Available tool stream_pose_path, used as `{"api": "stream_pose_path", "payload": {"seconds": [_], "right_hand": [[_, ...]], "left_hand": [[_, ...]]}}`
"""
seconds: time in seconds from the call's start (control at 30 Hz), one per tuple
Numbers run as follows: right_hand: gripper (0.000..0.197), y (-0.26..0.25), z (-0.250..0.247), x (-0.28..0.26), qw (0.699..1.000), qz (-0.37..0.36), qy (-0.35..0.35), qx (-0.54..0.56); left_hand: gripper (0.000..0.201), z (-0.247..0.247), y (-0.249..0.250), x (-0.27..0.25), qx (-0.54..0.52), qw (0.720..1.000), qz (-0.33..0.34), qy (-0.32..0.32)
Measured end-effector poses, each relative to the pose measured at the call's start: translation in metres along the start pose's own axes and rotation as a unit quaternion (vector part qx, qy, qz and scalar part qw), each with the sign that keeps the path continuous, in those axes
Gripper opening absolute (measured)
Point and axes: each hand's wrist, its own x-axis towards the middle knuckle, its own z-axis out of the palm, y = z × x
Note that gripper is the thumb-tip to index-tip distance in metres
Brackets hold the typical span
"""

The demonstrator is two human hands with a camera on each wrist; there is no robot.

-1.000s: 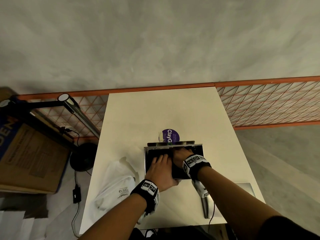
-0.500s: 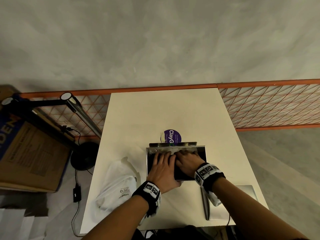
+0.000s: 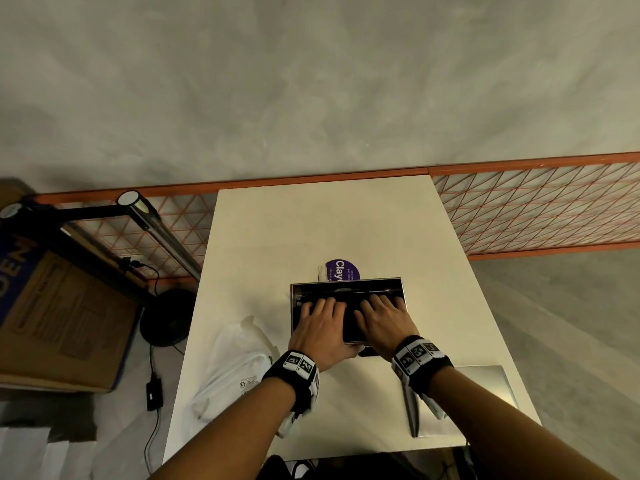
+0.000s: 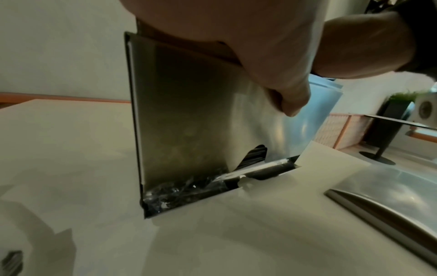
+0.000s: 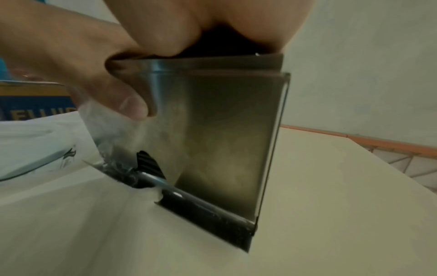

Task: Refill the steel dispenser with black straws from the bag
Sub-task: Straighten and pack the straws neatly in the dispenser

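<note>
The steel dispenser [image 3: 294, 317] stands open-topped at the middle of the white table [image 3: 311, 230]. Black straws [image 3: 349, 327] fill it. My left hand [image 3: 323, 313] lies flat on the left part of the straws, and its thumb [image 4: 290, 100] hangs over the front wall. My right hand [image 3: 379, 311] lies flat on the right part, fingers straight. In the wrist views the dispenser [image 4: 189, 121] [image 5: 224, 130] shows straws [image 4: 255, 156] [image 5: 149, 164] through the low front cut-out. The white straw bag [image 3: 228, 372] lies left of the dispenser.
The steel lid [image 3: 460, 400] [image 4: 390, 196] lies at the table's front right. A purple-labelled item [image 3: 341, 270] stands just behind the dispenser. An orange mesh rail [image 3: 536, 209] runs behind the table. A lamp [image 3: 156, 230] and a cardboard box [image 3: 62, 323] are off the left side.
My right hand has slid from the middle to the right part of the straws and flattened. The left hand has shifted slightly left. Both hands now lie side by side.
</note>
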Motion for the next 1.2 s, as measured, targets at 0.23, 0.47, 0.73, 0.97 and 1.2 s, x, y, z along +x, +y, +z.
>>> {"api": "stream_pose_path", "payload": {"seconds": [0.23, 0.47, 0.73, 0.97, 1.2], "right_hand": [[0.023, 0.001, -0.01, 0.005, 0.998, -0.059, -0.03, -0.008], [0.07, -0.003, -0.017, 0.015, 0.996, -0.019, -0.054, 0.064], [0.071, -0.006, -0.013, 0.008, 0.996, -0.008, -0.043, 0.074], [0.089, 0.004, -0.007, -0.001, 0.99, 0.003, -0.107, 0.089], [0.087, -0.001, -0.005, 0.0, 0.992, -0.026, -0.088, 0.083]], "left_hand": [[0.078, 0.002, 0.002, 0.0, 0.009, 0.999, -0.01, -0.033], [0.09, 0.006, 0.003, 0.001, -0.027, 0.997, -0.028, -0.062], [0.081, 0.007, 0.006, -0.006, -0.016, 0.998, -0.027, -0.053], [0.082, 0.012, 0.011, -0.022, -0.02, 0.999, -0.019, -0.039], [0.084, 0.01, 0.01, -0.02, -0.04, 0.998, -0.016, -0.038]]}}
